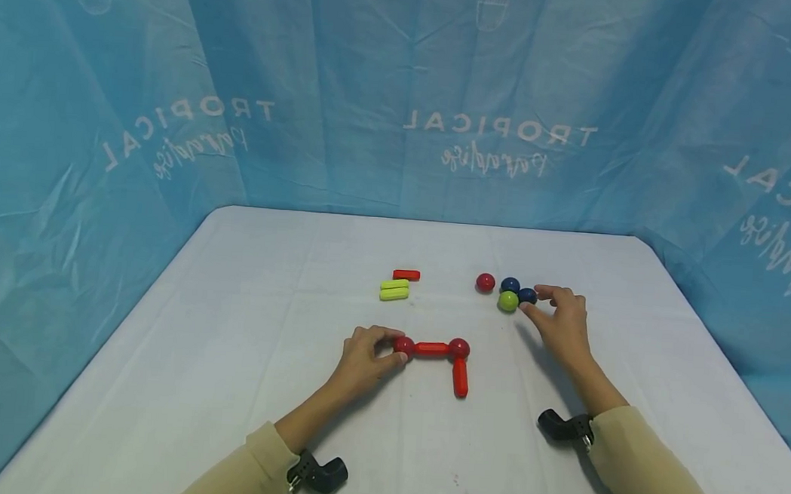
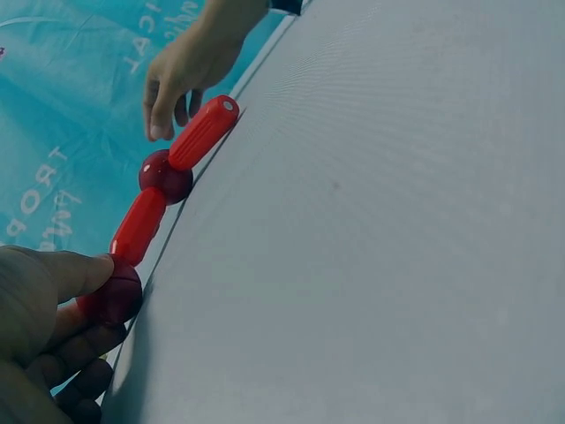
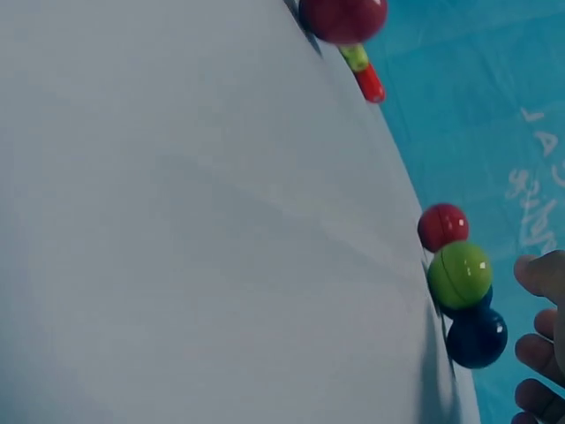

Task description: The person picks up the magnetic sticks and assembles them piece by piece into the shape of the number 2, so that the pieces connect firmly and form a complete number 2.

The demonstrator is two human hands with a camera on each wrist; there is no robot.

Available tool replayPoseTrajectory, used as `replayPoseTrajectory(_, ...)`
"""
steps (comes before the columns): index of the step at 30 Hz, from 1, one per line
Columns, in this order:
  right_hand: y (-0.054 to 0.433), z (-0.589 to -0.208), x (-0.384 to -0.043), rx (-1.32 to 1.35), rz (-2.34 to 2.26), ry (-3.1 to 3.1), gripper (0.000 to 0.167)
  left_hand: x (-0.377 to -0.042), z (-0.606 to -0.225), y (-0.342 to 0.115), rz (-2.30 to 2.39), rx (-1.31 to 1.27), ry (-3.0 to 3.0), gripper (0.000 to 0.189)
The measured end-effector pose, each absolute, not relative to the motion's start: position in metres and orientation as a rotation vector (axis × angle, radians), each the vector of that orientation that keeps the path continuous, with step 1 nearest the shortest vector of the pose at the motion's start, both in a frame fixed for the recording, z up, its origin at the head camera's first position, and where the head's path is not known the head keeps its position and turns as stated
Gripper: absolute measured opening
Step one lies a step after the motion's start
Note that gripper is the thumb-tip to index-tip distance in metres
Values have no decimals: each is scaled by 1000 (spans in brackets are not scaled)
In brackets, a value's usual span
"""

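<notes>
My left hand (image 1: 364, 360) pinches a red ball (image 1: 404, 346) between thumb and fingers. That ball is one end of a joined piece: a red stick (image 1: 432, 349) runs from it to a second red ball (image 1: 459, 347), and another red stick (image 1: 461, 378) extends from there toward me. On the right, my right hand (image 1: 563, 325) reaches over a dark blue ball (image 1: 527, 295), thumb and forefinger spread at its sides. The right wrist view shows a gap between the thumb (image 3: 540, 276) and this blue ball (image 3: 478, 338). A green ball (image 1: 508, 301) sits beside it.
Next to these stand another dark blue ball (image 1: 510, 284) and a loose red ball (image 1: 485, 283). Farther left lie a short red stick (image 1: 406, 275) and two yellow-green sticks (image 1: 394, 290). A white cloth covers the table (image 1: 285, 270); blue printed sheeting (image 1: 359, 71) hangs around it.
</notes>
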State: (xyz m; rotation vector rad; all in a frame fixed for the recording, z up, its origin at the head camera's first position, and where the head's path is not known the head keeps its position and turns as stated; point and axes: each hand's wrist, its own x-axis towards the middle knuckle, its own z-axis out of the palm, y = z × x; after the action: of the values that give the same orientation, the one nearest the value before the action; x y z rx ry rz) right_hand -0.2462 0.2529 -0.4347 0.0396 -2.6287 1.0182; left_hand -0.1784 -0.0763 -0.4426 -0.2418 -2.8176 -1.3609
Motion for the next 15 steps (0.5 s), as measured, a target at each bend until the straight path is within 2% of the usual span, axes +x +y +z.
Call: replayPoseTrajectory(15, 262, -442, -273, 11, 955, -2786, 51, -178, -445, -77, -1370, -246, -2801, 33)
